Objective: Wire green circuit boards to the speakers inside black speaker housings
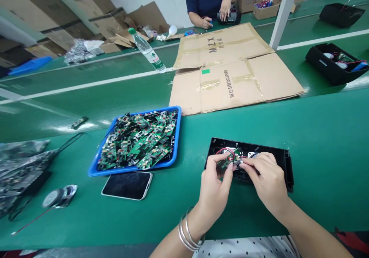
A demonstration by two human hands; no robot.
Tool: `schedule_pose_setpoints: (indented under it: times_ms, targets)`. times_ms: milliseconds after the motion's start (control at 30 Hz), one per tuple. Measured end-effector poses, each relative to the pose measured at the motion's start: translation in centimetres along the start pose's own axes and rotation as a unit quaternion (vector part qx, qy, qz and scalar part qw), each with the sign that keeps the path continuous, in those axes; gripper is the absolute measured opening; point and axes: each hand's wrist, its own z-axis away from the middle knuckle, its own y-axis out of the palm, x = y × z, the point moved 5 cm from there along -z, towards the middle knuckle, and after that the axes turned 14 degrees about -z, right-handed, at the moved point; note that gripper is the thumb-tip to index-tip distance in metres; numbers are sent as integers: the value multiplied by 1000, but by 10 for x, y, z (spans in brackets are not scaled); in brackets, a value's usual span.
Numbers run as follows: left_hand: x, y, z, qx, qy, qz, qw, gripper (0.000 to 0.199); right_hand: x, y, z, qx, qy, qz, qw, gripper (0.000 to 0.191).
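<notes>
Green bench [184, 208], black case [283, 154] lengthwise left to right; above its left half, left hand [215, 188] pinches circuit board [236, 158]; right hand [269, 181] meets its right edge, grip unclear.

You're seeing: tray [178, 135] = blue smooth plastic | flat ctn [230, 67] = matt brown cardboard, glossy tape | bangles [187, 231] = shiny metal | btl [148, 52] = clear glossy plastic | shirt [245, 247] = dotted cloth | phone [127, 185] = glossy black face
</notes>
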Motion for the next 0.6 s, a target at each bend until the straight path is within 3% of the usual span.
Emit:
schedule_pose_setpoints:
  times_ms: [600]
  targets:
    - [-1,-1,4,14,41,31,999,13,0,2,0,17,19,-1,1000,15]
